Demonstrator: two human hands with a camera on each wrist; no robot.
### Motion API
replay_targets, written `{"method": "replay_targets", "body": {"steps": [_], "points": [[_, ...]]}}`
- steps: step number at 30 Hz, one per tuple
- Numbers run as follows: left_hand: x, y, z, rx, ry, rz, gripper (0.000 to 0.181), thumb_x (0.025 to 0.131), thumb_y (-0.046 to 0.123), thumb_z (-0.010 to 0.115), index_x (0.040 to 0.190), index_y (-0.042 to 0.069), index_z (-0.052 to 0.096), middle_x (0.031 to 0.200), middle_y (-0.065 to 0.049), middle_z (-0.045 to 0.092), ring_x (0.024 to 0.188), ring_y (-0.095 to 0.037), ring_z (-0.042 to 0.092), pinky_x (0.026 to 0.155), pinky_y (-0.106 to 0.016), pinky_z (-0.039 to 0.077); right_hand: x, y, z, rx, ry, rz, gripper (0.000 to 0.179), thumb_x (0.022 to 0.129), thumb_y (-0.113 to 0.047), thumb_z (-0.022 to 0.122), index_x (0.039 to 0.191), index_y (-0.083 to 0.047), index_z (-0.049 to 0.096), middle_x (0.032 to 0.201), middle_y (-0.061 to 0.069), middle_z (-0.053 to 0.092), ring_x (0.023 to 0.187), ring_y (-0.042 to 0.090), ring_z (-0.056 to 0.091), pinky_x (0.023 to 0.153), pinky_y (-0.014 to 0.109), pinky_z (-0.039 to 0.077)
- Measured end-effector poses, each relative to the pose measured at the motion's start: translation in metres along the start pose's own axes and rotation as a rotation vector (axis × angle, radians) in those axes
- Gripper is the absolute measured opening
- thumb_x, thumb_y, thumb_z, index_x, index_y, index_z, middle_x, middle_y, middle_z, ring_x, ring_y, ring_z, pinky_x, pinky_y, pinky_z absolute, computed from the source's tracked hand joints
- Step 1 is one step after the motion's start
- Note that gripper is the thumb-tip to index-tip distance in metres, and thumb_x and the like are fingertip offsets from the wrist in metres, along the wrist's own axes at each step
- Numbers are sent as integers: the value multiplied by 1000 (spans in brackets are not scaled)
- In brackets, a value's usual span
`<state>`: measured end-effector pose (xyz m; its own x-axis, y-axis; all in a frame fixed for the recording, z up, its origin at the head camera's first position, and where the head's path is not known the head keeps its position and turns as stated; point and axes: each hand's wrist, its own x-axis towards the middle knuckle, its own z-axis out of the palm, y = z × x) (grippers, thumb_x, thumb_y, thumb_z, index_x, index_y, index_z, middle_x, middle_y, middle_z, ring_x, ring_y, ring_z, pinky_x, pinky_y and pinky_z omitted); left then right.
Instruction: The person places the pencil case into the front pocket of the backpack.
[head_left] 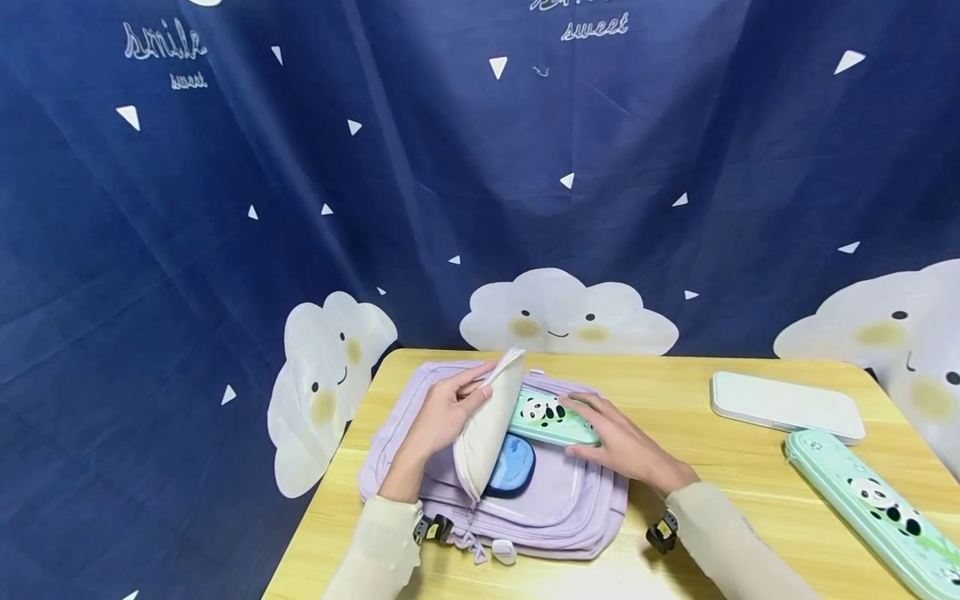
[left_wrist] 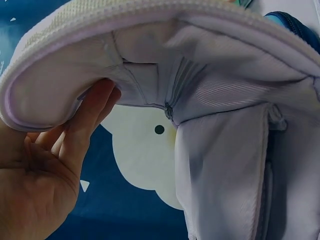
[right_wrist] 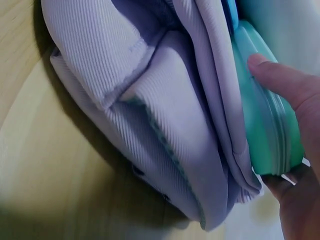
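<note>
Pinching bag flap [head_left: 489, 433] with half-closed left hand [head_left: 442, 410], lower centre of frame, plus gripping panda case [head_left: 550, 419] with kinda half-open right hand [head_left: 621, 440].

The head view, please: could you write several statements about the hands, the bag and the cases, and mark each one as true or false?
1. The right hand grips a green panda case at the purple backpack. True.
2. The left hand holds up a pale flap, with a small blue pouch next to it. True.
3. The small blue pouch lies to the right of the right hand. False: it lies to the left of it.
4. The white case and a second panda case lie on the table. True.
5. The white case is left of the backpack. False: it is to the right.
6. The second panda case has a plain top. False: a panda is printed on it.
</note>
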<state>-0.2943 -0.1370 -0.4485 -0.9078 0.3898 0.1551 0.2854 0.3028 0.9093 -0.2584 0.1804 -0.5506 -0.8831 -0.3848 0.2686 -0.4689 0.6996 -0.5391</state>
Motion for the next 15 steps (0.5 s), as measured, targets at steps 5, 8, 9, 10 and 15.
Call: {"method": "replay_targets", "body": {"steps": [5, 8, 9, 10, 15], "points": [[0, -1, -1, -9, 0, -5, 46, 108, 14, 68, 153, 14, 64, 136, -17, 76, 122, -30, 76, 92, -33, 67, -9, 2, -7, 12, 17, 44, 76, 97, -39, 84, 163, -15, 53, 169, 15, 48, 155, 46, 45, 122, 69, 42], [0, -1, -2, -15, 2, -6, 46, 108, 14, 69, 154, 14, 64, 136, -18, 75, 122, -31, 76, 92, -34, 67, -15, 4, -10, 16, 45, 44, 75, 96, -40, 84, 161, -15, 55, 167, 16, 50, 153, 47, 47, 121, 71, 42], [0, -1, -2, -16, 2, -2, 46, 108, 14, 68, 154, 13, 64, 136, -18, 75, 122, -31, 76, 92, -34, 67, -17, 5, -11, 19, 55, 44, 75, 96, -41, 85, 160, -14, 56, 167, 16, 50, 152, 48, 48, 120, 72, 42], [0, -2, -2, -18, 2, -2, 46, 108, 14, 68, 154, 13, 64, 136, -18, 75, 122, -31, 76, 92, -35, 67, -18, 6, -12, 20, 66, 42, 74, 95, -41, 85, 159, -14, 57, 166, 15, 51, 152, 48, 49, 120, 72, 43], [-1, -3, -4, -19, 5, -21, 46, 108, 15, 69, 154, 17, 64, 137, -15, 75, 124, -29, 75, 94, -34, 66, -22, 11, -14, 22, 104, 26, 69, 95, -39, 86, 155, -15, 61, 161, 14, 58, 148, 46, 55, 119, 70, 45]]}}
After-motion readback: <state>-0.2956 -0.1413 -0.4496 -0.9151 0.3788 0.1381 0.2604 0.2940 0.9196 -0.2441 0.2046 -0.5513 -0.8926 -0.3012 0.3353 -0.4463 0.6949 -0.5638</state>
